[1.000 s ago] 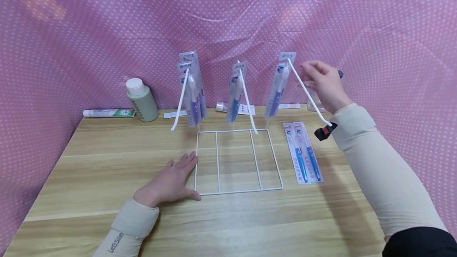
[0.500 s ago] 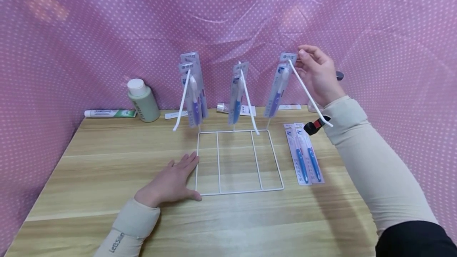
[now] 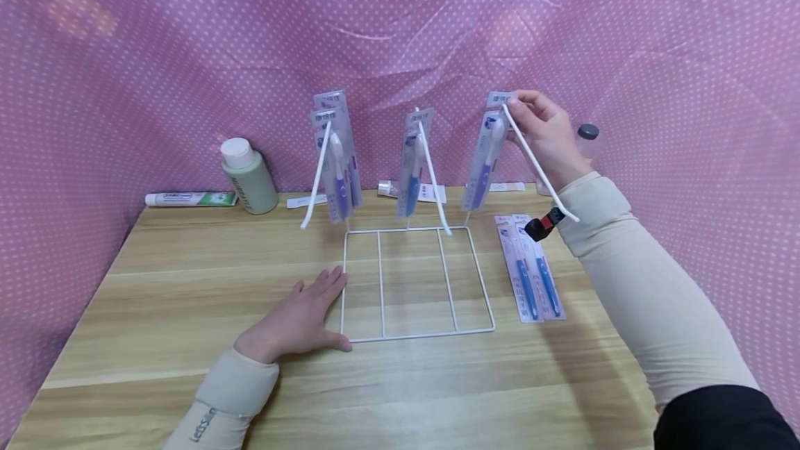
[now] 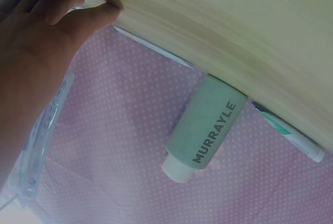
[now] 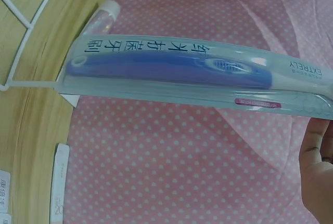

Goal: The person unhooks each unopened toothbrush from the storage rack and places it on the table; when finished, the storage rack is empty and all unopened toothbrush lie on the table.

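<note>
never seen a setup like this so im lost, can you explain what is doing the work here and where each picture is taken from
There is no robot here: a person does the work bare-handed. The wide view comes from a camera worn on the head; the two closer views come from cameras worn on the wrists, one each. On the wooden table stands a white wire rack hung with packaged toothbrushes. Two blue toothbrush packs lie to its right; a green bottle and a white-and-green tube are at the back left. The left hand rests, fingers spread, at the rack's left edge; the right hand pinches the upper edge of a purple toothbrush pack hanging at the rack's right side.
</note>
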`<state>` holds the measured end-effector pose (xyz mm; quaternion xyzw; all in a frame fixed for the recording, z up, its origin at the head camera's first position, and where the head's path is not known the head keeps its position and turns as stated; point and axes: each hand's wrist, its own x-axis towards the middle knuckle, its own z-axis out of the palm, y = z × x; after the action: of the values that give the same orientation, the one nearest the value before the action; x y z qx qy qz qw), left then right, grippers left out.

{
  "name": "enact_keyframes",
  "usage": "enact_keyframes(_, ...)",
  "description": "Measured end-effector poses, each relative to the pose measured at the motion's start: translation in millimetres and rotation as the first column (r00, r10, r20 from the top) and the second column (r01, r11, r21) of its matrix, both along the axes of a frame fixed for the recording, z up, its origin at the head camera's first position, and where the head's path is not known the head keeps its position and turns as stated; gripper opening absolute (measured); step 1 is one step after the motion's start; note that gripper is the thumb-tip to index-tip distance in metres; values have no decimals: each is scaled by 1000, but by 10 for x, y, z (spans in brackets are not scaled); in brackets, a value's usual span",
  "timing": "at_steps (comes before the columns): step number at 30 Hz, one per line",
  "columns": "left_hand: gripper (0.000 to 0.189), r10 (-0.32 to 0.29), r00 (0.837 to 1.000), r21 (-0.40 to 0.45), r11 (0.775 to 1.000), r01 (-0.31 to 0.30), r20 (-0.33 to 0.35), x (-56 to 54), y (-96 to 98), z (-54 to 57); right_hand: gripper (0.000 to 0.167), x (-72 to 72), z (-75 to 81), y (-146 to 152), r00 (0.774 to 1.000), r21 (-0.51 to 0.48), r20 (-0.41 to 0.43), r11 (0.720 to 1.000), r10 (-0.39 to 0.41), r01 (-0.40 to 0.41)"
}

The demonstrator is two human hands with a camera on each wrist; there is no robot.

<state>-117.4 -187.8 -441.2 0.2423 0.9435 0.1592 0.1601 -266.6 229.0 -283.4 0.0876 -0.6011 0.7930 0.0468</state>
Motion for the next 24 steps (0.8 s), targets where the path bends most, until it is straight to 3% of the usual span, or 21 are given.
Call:
enact_keyframes(4,121,4,1000,7,1000,-4,8,2,9,-1,17,47,18,14,1000,26,-16,1000,8,-7)
enact_keyframes(12,121,8,1000,6,1000,-8,15,5,5,1,19,194,20,52,999,185,-31,983,-10,16)
enact_keyframes(24,121,0,1000,12,1000,0,0,2,3,4,12,510,-19,84,994,176,-106,984,27,-8)
